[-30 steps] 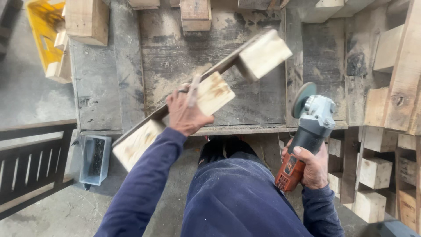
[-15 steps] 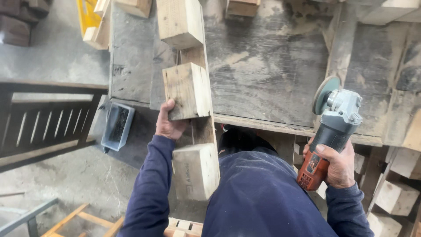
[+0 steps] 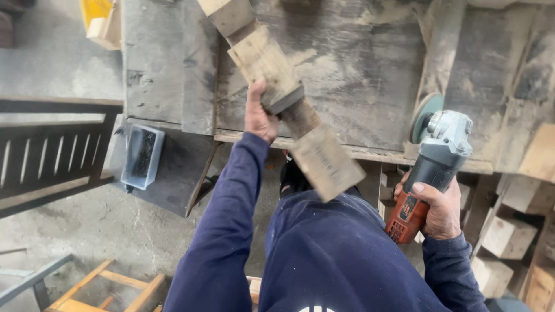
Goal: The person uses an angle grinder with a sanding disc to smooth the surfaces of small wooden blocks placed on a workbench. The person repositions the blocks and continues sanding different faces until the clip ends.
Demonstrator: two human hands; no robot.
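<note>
Our left hand grips the block rail over the dusty workbench; right hand clamps the grinder; concrete floor below.

navy long-sleeved top, ribbed cuffs, small white mark at chest, dark trousers, bare left grip, bare right grip

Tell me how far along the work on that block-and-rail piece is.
Done: nothing sure; the blocks look pale, though motion blur hides their surface. In hand: the left hand grips the wooden rail with blocks, tilted over the workbench; the right hand holds the angle grinder, disc clear of the wood. Left: any grinding on this piece, and more loose blocks sit at the right.
</note>
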